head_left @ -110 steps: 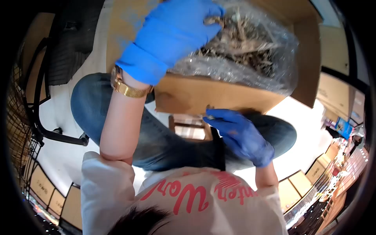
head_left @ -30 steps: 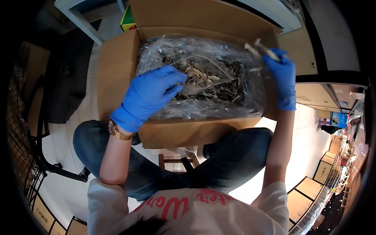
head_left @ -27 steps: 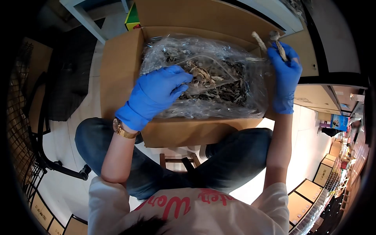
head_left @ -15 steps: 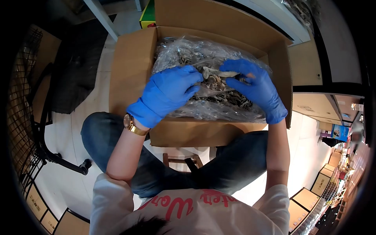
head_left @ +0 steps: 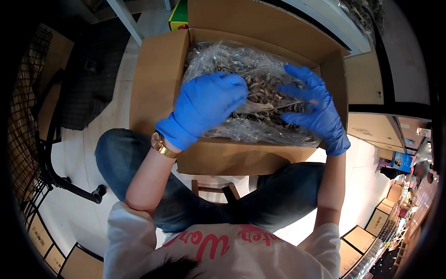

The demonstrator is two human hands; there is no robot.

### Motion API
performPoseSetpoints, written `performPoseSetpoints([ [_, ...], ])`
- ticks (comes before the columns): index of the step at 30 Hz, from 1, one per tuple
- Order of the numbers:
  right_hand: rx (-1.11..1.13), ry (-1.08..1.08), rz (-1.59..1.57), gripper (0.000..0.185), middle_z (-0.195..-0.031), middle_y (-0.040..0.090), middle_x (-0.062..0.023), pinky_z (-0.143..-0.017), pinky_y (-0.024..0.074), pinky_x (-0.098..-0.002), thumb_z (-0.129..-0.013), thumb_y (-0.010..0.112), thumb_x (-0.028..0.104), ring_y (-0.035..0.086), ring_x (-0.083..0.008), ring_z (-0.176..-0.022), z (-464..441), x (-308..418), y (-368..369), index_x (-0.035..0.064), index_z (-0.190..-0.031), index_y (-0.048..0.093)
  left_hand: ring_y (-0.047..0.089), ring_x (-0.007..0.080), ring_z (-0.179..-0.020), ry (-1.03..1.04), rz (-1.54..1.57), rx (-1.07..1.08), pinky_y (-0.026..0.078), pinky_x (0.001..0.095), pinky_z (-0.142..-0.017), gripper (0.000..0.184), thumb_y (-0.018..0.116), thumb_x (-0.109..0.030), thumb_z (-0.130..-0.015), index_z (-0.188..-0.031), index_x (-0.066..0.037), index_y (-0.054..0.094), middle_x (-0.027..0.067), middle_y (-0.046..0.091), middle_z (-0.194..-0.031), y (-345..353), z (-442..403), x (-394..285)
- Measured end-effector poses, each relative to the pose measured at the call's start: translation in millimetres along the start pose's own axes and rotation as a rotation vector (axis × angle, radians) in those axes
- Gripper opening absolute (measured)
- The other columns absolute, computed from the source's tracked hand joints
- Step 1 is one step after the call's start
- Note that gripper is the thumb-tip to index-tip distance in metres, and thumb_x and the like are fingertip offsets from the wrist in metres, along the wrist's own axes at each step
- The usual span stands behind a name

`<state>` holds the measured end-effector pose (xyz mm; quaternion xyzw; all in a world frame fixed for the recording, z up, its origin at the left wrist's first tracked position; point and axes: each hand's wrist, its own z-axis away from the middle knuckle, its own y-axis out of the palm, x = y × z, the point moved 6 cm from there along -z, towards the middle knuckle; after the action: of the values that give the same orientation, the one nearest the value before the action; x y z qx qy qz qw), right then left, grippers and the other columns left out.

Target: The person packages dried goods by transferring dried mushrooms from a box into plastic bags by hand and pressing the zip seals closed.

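A cardboard box (head_left: pixel 160 79) stands open in front of me, lined with a clear plastic bag (head_left: pixel 251 134). Inside the bag lies a heap of dried, shrivelled brown-grey pieces (head_left: pixel 265 93), perhaps dried mushrooms. My left hand (head_left: pixel 204 102), in a blue glove, is over the left part of the heap. Its fingers are curled together, and whatever they may hold is hidden. To the right, my gloved right hand (head_left: pixel 318 109) has its fingers spread over the bag's right side and holds nothing.
My knees flank the box, with a small wooden stool (head_left: pixel 213 189) below. A wire mesh rack (head_left: pixel 25 107) and a black wheeled frame (head_left: pixel 74 188) stand at left. Cabinets (head_left: pixel 376 128) line the right, and a green-yellow box (head_left: pixel 179 16) sits behind.
My right hand has moved right, off the heap's middle, and its fingers have spread. My left hand has shifted slightly right and curled tighter. A pale piece between the hands no longer shows.
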<state>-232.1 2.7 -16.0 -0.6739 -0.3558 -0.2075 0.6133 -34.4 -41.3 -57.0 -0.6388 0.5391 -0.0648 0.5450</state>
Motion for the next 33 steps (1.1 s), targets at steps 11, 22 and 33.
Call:
performPoseSetpoints([
  [11,0.035,-0.183,0.449,0.021,-0.103,0.068,-0.0042,-0.076,0.0539,-0.0345,-0.073,0.074,0.013,0.066,-0.0244,-0.085,21.4,-6.3,-6.0,0.0116,-0.094,0.071,0.059,0.0299,-0.094,-0.063,-0.060,-0.239,0.043,0.0390,-0.093,0.089,0.081,-0.032,-0.064,-0.142,-0.019,0.039,0.0097,0.062,-0.111,-13.7,-12.8,4.9],
  [22,-0.092,-0.030,0.226,0.025,-0.097,0.069,-0.0043,-0.073,0.0536,-0.0323,-0.073,0.073,0.010,0.066,-0.0259,-0.081,14.7,-3.1,-12.0,0.0138,-0.098,0.069,0.061,0.0226,-0.078,0.078,-0.027,0.043,0.050,0.0346,-0.067,0.015,0.071,-0.025,-0.076,-0.086,-0.014,0.068,0.0005,0.061,-0.081,-0.5,-6.3,-14.9],
  [33,0.088,-0.181,0.633,0.025,-0.075,0.064,-0.0030,-0.060,0.0516,-0.0349,-0.077,0.070,0.021,0.063,-0.0227,-0.067,1.6,22.9,18.3,0.0193,-0.101,0.070,0.064,0.0229,-0.079,0.027,-0.067,0.083,0.051,0.0331,-0.068,0.017,0.070,-0.023,-0.076,-0.091,-0.016,0.065,-0.0003,0.065,-0.092,18.6,0.4,-4.8],
])
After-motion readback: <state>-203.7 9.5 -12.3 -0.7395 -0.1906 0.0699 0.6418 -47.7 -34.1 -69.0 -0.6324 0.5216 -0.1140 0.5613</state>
